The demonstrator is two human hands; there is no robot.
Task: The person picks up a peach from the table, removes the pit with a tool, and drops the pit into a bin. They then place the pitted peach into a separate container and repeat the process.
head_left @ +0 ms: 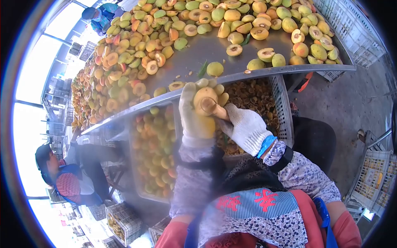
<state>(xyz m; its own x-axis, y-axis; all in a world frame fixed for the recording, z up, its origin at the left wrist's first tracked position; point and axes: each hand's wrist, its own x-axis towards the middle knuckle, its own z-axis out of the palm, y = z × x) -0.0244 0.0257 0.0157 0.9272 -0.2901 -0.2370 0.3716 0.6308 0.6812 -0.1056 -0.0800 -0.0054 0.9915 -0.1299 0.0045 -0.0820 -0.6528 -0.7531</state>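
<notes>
My left hand [197,126], in a pale glove, holds a halved yellow peach [199,99] with the cut face up, just above the table's front edge. My right hand [247,127], in a white knitted glove, grips a short tan tool [220,111] that looks like a wooden handle. Its end meets the brown centre of the peach; the tip is hidden. Peach halves [234,50] and whole-looking green-yellow peaches [215,69] lie on the metal table [188,62] beyond. Below my hands, brown pits [252,94] fill a crate [283,107].
A crate of peaches [153,155] stands under the table's edge, left of my arms. White plastic crates [351,31] stack at the far right, with another crate [372,177] lower right. A seated person [70,182] is at left; another person [101,16] is at the far end.
</notes>
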